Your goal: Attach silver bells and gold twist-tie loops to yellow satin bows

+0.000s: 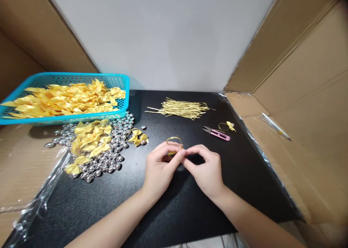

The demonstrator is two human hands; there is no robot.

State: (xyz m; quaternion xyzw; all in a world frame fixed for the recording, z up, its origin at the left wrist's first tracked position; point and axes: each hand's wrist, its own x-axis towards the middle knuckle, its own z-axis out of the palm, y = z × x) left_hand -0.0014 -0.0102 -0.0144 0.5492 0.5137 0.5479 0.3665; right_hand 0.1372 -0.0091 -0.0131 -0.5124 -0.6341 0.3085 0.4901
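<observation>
My left hand [163, 164] and my right hand [205, 166] meet over the black table, thumbs and fingertips pinched close together. Between them is a thin gold twist tie [174, 138], bent into a loop that rises above the left fingers. A bit of yellow shows under the left fingers, mostly hidden. Left of my hands lie yellow ribbon bows with gold loops [138, 136]. To the right rest pink thread snips [217, 133] with their blades pointing left, and a single yellow bow with a gold loop [230, 125].
A turquoise basket [126, 96] full of yellow ribbon bows stands at the back left. In front of it, more bows [92, 141] lie on many silver bells [108, 163]. A bundle of gold ties [185, 108] lies at the back. Cardboard walls [307, 59] flank the black table [261, 190]; a white pen-like tool [276, 126] lies right.
</observation>
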